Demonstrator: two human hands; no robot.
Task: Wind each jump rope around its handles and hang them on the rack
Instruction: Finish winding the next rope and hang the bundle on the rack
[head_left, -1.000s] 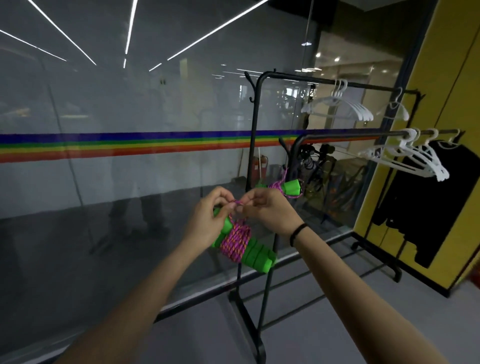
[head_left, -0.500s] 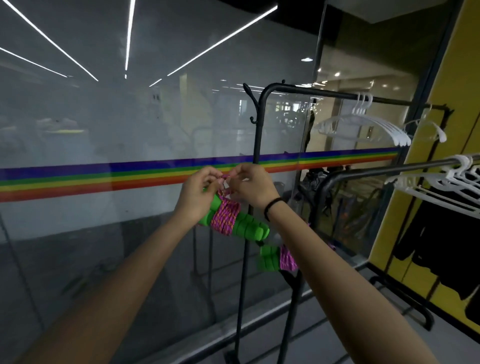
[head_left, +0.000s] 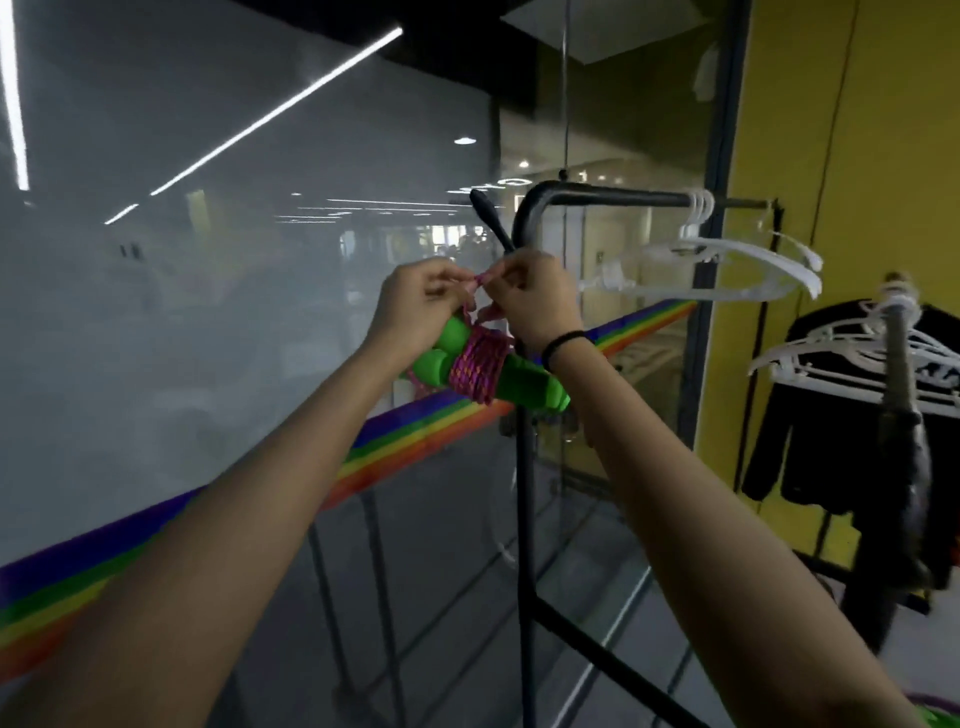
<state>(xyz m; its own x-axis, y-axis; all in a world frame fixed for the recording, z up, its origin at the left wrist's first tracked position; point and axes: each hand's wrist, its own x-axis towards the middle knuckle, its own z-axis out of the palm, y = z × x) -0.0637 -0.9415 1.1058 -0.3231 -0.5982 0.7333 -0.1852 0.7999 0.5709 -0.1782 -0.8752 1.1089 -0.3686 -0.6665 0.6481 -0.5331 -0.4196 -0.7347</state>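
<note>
The left hand (head_left: 418, 306) and right hand (head_left: 537, 304), fingers curled, both pinch a pink cord loop (head_left: 480, 283) of the jump rope (head_left: 478, 366). The rest of its cord is wound around the green handles (head_left: 530, 382) hanging just below the hands. The black rack (head_left: 525, 493) stands close behind, with its hook (head_left: 488, 215) just above the right hand.

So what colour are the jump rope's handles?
Bright green handles, with pink and purple rope wound around them. The head view shows them best.
</note>
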